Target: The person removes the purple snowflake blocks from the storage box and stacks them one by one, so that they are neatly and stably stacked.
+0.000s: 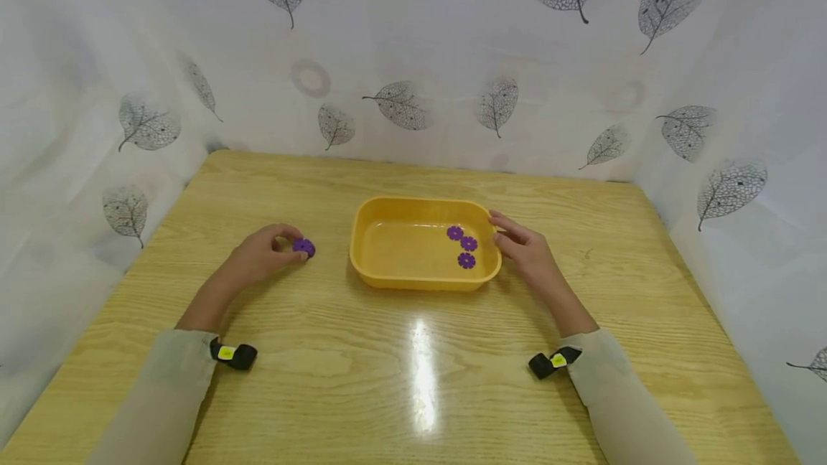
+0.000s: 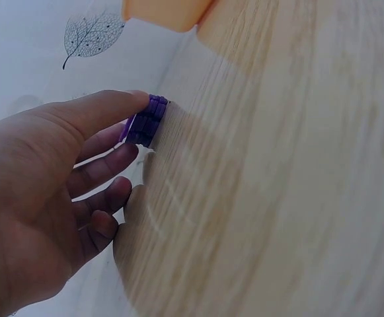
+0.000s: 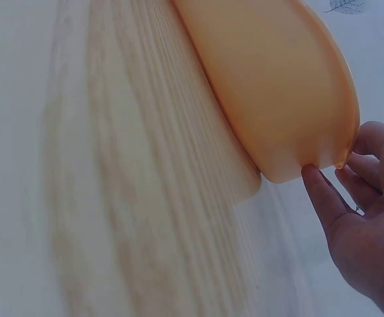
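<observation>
My left hand (image 1: 261, 255) pinches a small stack of purple flower-shaped discs (image 1: 304, 247) between thumb and fingers, to the left of the yellow tray (image 1: 413, 283). Seen from the left wrist, the discs (image 2: 149, 122) are stacked face to face, close over the tabletop, and the other fingers are loosely bent. At the tray's right end my right hand (image 1: 526, 253) touches the rim and outer wall with fairly straight fingers; the right wrist view has a fingertip (image 3: 310, 173) against the wall. Inside the tray, toward its right side, lie three purple flower discs (image 1: 466, 260).
The wooden table (image 1: 336, 357) extends around the tray, with a bright light reflection in front of it. A pale leaf-patterned curtain (image 1: 413, 41) hangs behind the table and along both sides. Each wrist wears a black strap (image 1: 240, 356) with a small camera.
</observation>
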`<state>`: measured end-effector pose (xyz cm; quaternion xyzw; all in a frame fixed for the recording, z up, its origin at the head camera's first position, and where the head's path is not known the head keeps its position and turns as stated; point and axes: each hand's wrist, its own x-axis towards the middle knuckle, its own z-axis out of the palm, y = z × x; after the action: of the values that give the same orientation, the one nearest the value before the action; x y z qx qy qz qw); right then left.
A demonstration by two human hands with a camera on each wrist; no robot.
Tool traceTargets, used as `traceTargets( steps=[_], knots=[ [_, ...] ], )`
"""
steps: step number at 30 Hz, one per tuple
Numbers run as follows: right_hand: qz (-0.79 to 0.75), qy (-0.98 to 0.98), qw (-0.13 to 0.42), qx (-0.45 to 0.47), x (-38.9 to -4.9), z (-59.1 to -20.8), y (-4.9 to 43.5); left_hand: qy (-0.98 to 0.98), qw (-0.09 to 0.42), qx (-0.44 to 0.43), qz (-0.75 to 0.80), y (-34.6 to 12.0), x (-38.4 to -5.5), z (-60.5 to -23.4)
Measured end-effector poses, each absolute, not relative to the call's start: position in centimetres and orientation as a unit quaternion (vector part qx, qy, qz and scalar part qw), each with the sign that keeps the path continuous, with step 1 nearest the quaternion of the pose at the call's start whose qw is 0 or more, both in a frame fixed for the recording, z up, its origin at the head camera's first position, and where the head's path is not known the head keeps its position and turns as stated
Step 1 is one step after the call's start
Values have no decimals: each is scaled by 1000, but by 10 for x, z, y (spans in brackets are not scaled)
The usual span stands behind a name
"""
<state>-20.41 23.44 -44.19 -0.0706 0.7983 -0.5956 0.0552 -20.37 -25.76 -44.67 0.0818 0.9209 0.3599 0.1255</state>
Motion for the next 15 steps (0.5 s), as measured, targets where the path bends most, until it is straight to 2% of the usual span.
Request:
traceTargets(
  steps=[15],
  knots=[
    [-592, 801, 58, -69, -204, -440, 234, 919, 133, 91, 359, -256, -204, -447]
  ],
)
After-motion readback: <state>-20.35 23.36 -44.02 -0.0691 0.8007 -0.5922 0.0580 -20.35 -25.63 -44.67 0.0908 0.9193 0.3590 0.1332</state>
